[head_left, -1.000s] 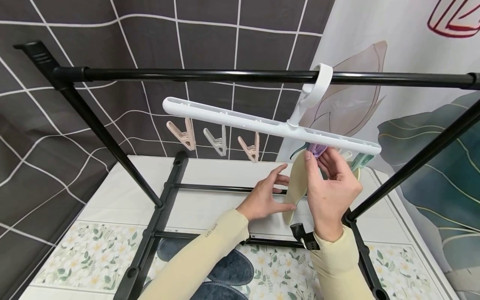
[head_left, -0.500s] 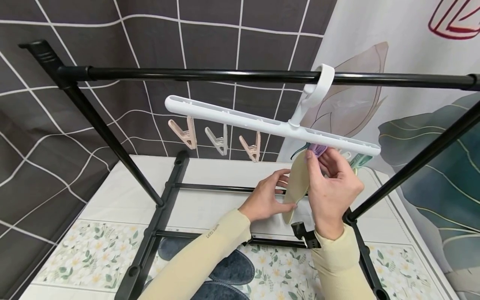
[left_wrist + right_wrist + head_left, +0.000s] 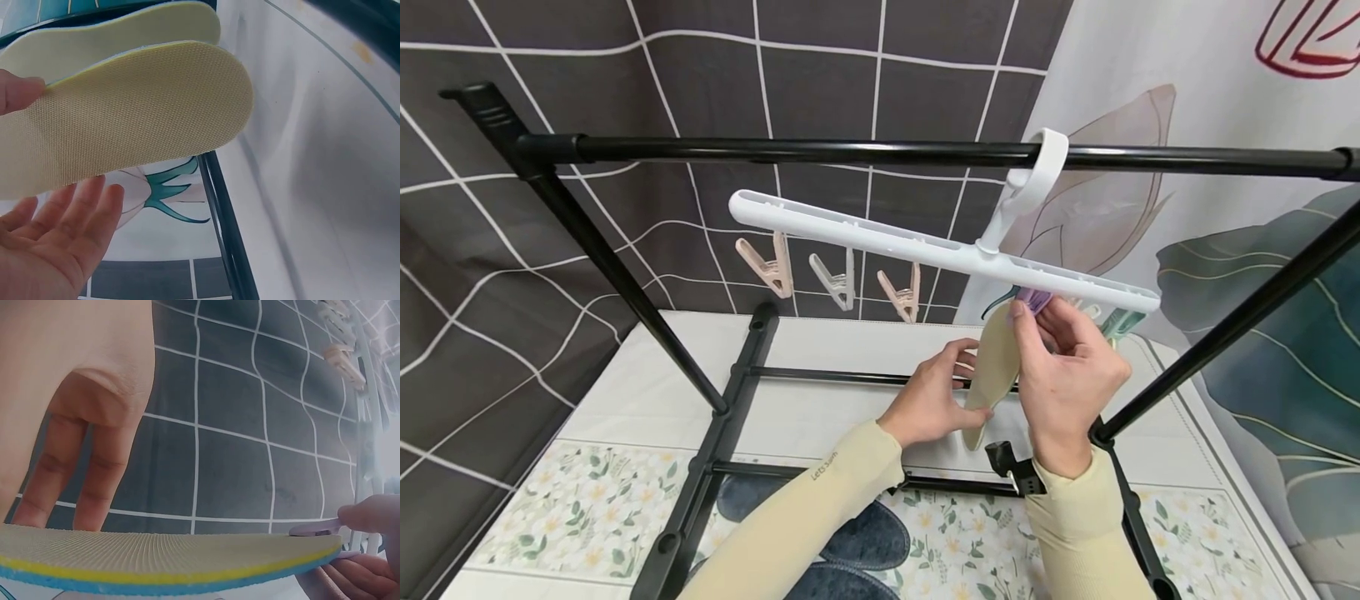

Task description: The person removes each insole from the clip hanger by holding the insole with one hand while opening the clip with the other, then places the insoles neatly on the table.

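Observation:
My left hand (image 3: 928,400) holds a beige insole (image 3: 997,354) near its lower end, thumb at one edge and fingers at the other. Yellow and blue layers show along the insole's edge (image 3: 187,578) in the right wrist view. With my right hand (image 3: 1067,383) I pinch a purple clothespin (image 3: 1034,298) under the white clip hanger (image 3: 880,243). The clothespin's two sides lie on either face of the insole's upper end. A second insole (image 3: 125,34) hangs behind the first in the left wrist view. Close to my right hand is a green clothespin (image 3: 1122,322).
The hanger hooks over a black rail (image 3: 775,150) of a drying rack. Two pinkish clothespins (image 3: 769,265) and a grey one (image 3: 837,282) hang at its left. A dark grid curtain (image 3: 700,100) stands behind; blue slippers (image 3: 865,537) are below on the floor.
Almost nothing differs. My right hand shifts very slightly to the right while still at the purple clothespin; the insole and my left hand stay nearly in place.

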Tool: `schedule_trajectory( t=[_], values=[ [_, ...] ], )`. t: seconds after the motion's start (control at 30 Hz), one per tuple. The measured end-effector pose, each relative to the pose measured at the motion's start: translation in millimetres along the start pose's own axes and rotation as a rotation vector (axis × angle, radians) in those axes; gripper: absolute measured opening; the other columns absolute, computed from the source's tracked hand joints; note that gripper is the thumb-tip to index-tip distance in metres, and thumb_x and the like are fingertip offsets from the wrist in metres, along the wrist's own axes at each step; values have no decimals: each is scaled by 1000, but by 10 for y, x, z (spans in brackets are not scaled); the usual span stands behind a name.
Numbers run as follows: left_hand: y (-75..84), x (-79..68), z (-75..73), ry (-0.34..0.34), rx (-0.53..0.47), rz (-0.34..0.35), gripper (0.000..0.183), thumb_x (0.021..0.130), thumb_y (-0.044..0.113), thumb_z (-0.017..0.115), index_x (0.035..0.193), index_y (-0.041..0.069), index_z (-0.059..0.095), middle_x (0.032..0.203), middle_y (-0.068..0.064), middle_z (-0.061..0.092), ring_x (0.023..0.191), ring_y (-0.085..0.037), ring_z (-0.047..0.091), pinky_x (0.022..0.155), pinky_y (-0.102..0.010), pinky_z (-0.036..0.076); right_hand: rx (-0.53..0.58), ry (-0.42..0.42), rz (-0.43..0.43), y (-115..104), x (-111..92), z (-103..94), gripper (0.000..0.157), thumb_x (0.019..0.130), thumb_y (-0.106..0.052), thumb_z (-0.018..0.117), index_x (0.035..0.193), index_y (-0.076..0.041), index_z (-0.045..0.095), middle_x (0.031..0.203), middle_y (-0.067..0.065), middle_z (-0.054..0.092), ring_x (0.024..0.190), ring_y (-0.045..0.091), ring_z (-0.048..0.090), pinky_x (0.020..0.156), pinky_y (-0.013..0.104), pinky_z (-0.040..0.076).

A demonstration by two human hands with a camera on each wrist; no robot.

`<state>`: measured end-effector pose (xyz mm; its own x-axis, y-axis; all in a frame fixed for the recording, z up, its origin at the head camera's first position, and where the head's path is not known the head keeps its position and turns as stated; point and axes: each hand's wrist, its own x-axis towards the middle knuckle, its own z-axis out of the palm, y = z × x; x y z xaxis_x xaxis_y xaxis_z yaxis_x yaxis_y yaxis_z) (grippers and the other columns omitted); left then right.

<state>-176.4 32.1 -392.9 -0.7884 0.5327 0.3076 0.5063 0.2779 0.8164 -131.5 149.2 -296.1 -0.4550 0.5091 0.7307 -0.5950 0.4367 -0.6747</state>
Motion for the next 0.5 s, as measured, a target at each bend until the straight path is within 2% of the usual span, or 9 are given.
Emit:
schedule_trajectory(
  t=[0.27,0.5],
  values=[
    [39,-6,-16,-8,17,-37,85,68,21,81,138,17,34,113,6,54,100,-5,56,86,-23,48,39,5,-16,4,23,6,20,74,-2,75,94,1,72,84,18,69,73,15,69,66,21,54],
    [32,-20,-37,1,36,-49,85,67,22,82,137,18,35,113,6,54,99,-4,56,86,-27,48,15,-8,-1,20,28,7,19,75,-4,75,94,-1,73,84,16,70,73,13,69,65,20,53]
  ],
)
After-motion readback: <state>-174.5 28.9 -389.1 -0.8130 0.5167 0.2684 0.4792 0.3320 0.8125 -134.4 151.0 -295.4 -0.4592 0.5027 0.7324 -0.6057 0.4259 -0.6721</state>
